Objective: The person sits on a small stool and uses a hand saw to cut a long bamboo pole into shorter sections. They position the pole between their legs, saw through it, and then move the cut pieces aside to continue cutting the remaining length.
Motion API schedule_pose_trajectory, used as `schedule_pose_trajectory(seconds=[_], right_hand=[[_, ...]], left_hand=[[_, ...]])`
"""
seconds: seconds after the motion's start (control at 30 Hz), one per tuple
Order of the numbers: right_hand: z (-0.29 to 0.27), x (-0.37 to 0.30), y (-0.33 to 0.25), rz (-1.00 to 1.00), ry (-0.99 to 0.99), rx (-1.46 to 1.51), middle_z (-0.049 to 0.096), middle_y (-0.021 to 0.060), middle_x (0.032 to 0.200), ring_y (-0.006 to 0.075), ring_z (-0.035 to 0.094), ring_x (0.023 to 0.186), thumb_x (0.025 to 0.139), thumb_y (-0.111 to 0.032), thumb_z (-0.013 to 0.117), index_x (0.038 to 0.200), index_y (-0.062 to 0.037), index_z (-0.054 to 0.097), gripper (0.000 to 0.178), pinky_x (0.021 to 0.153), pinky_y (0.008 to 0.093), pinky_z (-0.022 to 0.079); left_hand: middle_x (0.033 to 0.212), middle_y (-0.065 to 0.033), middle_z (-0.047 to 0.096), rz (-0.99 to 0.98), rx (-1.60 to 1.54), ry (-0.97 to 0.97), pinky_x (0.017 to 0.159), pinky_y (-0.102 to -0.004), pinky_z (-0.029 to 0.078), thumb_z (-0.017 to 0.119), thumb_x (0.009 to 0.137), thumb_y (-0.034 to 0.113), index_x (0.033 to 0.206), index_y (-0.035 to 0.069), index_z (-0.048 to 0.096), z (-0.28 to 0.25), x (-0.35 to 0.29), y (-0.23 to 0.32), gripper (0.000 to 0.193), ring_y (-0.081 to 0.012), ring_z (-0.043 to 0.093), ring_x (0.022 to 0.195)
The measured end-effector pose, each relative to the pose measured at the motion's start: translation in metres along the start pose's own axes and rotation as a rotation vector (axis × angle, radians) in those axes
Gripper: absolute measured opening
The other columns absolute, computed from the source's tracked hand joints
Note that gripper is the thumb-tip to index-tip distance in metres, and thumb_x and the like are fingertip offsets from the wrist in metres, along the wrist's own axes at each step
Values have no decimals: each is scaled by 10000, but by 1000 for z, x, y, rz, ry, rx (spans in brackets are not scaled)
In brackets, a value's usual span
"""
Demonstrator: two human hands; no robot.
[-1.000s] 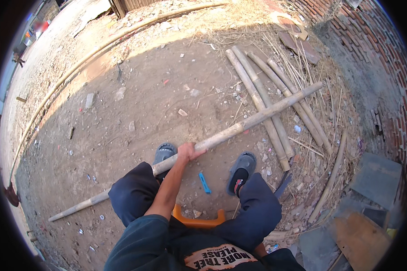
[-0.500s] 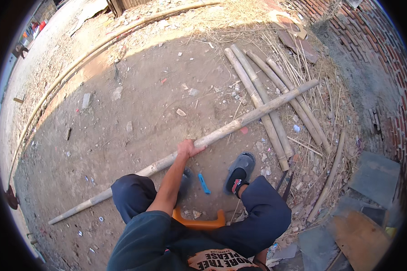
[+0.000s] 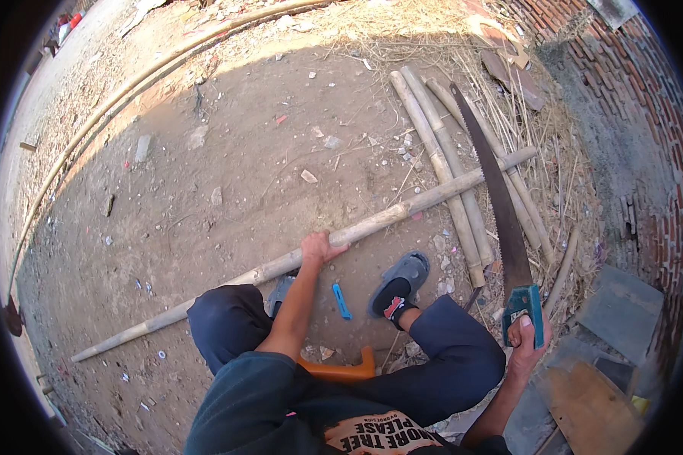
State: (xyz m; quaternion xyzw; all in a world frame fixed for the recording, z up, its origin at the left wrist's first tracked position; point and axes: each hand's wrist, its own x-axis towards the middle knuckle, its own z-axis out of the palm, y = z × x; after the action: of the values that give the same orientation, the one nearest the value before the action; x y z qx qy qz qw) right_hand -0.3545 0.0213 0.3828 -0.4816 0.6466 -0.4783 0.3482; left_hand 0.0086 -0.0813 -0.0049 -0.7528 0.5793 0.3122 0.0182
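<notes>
A long bamboo pole [image 3: 391, 215] lies slantwise across the ground, from lower left to upper right. Around its middle, just beyond my knees, my left hand [image 3: 320, 247] is closed. Held up at the right, a hand saw [image 3: 501, 199] with a dark toothed blade and a teal handle points away from me. The fingers of my right hand [image 3: 529, 339] wrap round that handle. In this view the blade passes in front of the pole's far end. Several shorter bamboo pieces [image 3: 442, 159] lie under and beside that end.
A blue cutter-like tool [image 3: 342, 301] lies between my feet. I sit on an orange stool [image 3: 341, 370]. Flat sheets [image 3: 621, 312] are piled at the right below a brick wall [image 3: 645, 98]. Another long pole [image 3: 140, 95] curves along the far left. Dry straw and rubble surround the bamboo.
My right hand has come into view at the lower right, holding the saw upward. My left hand stays on the bamboo pole, and the view has shifted slightly.
</notes>
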Motion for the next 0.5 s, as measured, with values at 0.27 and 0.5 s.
schedule_pose_trajectory(seconds=[0.27,0.5], right_hand=[[98,-45,89,37,-291,-294,495,82,557,125,451,504,888,-176,707,721,4,566,283,504,345,371],[90,-134,166,189,-226,-181,495,83,558,136,489,502,914,-158,696,796,29,604,239,507,357,391]], left_hand=[[1322,-166,640,-86,58,-4,1107,-592,352,598,730,853,1345,131,599,16,-5,6,949,-334,586,1273],[1466,-142,527,-163,92,65,1146,-713,217,580,820,789,1458,146,489,29,-18,12,910,-313,458,1406]])
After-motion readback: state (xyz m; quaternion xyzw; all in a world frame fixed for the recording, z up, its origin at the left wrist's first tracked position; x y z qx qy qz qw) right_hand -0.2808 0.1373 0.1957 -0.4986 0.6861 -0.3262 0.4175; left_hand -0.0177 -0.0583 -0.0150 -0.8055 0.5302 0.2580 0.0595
